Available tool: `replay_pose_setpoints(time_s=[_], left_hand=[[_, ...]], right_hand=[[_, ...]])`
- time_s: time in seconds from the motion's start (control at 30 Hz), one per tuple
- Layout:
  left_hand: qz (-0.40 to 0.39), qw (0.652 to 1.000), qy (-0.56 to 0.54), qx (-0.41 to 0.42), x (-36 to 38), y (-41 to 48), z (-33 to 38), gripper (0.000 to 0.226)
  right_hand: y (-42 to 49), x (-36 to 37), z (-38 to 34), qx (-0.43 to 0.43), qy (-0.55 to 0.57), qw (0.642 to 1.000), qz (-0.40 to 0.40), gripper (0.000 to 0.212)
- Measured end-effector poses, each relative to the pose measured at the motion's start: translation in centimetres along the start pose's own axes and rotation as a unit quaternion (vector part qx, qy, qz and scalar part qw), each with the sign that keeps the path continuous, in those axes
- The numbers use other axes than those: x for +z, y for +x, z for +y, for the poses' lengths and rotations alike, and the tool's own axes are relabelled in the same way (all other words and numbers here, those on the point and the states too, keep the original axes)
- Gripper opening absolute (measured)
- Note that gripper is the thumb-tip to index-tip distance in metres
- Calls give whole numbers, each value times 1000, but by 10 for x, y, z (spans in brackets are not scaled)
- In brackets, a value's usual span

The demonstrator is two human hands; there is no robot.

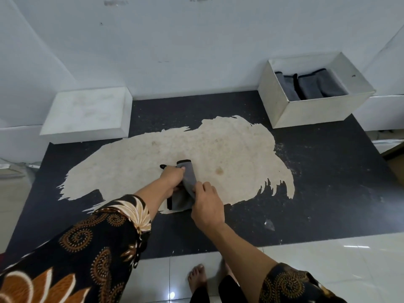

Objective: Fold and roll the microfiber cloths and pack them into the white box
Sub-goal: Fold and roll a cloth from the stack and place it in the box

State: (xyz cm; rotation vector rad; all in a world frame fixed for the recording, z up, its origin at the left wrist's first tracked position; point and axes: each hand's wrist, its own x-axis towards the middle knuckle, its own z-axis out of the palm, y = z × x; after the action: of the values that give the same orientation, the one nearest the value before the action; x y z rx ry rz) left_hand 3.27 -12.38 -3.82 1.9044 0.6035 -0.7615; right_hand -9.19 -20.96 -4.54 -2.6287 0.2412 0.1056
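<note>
a: start nearest. what's there?

b: one bare foot (196, 278) on the tiled floor (328, 270), at the edge of a dark mat (328, 182). just past it are two hands, both on one grey cloth (188, 172).

a: how are the fingers set?

b: the right hand (206, 202) has its fingers bent down and clamped on the cloth's near part. the left hand (172, 178) is curled round it from the side, thumb against the rolled part.

a: so which step is this?

b: rolling, i'd judge. the far end looks like a tight tube, while the near end is looser, with its black edge showing. the cloth sits on the pale worn patch (153, 158) in the middle of the mat.

a: and next?

b: probably finishing the roll with both hands snug so it can't spring open, then carrying it far right to the white box (310, 110).

a: what's farther back?

b: one white lid (87, 110) at far left and one white box at far right, both against the wall (196, 51). the box holds rolled cloths (314, 86) standing side by side. i count two, though a wall of the box may hide more.

a: room left?

b: yes, by the look of it.
</note>
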Motion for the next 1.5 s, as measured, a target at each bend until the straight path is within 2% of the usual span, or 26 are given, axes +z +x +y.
replay_pose_setpoints(time_s=[0.2,0.43,0.53,0.67,0.9,1.03,1.1,1.2,1.37,1.5], left_hand=[[29,997,-78,7,-21,7,-10,42],[24,997,-73,14,-29,13,-22,31],[59,997,-1,42,-31,21,-26,29],[141,978,129,88,-33,20,-28,30],[155,969,168,96,-46,22,-32,34],[135,966,186,115,-48,17,-35,22],[126,964,195,133,-48,11,-38,16],[118,962,175,171,-45,2,-48,29],[119,951,161,234,-42,-11,-68,41],[96,945,193,247,-45,-10,-80,49]], right_hand=[[-3,9,-17,-99,-57,993,31,34],[-7,18,-17,-130,-103,986,-25,31],[-6,19,-16,-151,-108,982,-33,32],[-3,21,-16,-191,-121,973,-40,36],[-6,25,-16,-232,-140,960,-68,47],[-6,25,-17,-221,-145,960,-89,48],[-4,23,-23,-222,-139,962,-75,39],[4,20,-30,-208,-129,969,-46,29],[18,22,-34,-175,-111,972,-110,47],[28,19,-35,-142,-87,983,-78,38]])
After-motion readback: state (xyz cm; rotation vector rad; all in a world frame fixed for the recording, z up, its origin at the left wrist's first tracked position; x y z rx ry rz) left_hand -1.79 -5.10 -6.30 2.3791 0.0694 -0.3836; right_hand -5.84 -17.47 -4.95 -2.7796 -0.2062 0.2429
